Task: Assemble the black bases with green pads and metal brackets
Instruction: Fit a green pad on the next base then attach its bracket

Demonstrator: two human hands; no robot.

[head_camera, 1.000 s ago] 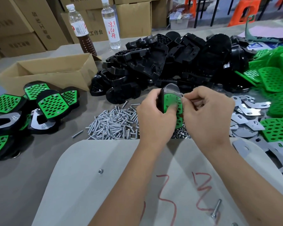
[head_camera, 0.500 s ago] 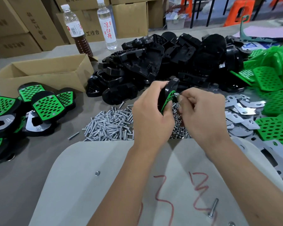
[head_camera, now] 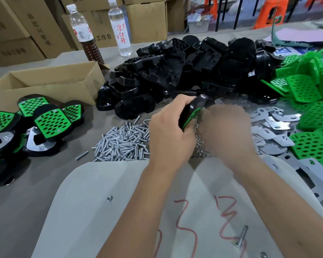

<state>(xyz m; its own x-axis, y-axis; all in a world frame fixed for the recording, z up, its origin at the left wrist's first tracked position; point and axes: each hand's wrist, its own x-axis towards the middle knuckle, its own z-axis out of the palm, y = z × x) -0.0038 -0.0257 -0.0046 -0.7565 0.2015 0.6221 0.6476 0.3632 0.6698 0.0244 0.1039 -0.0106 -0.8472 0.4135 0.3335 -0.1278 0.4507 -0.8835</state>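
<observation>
Fastening step in hand: one black base with its green pad is held on edge for its hardware.

The left hand [head_camera: 169,135] grips the black base [head_camera: 191,108] upright, green pad [head_camera: 191,116] facing the right hand [head_camera: 226,131], which is motion-blurred just beside it; whether it pinches anything I cannot tell. Screws [head_camera: 123,140] lie left of the left hand, metal brackets [head_camera: 274,125] beyond the right. The next move likely calls for seating a fastener squarely in the pad's hole.
</observation>
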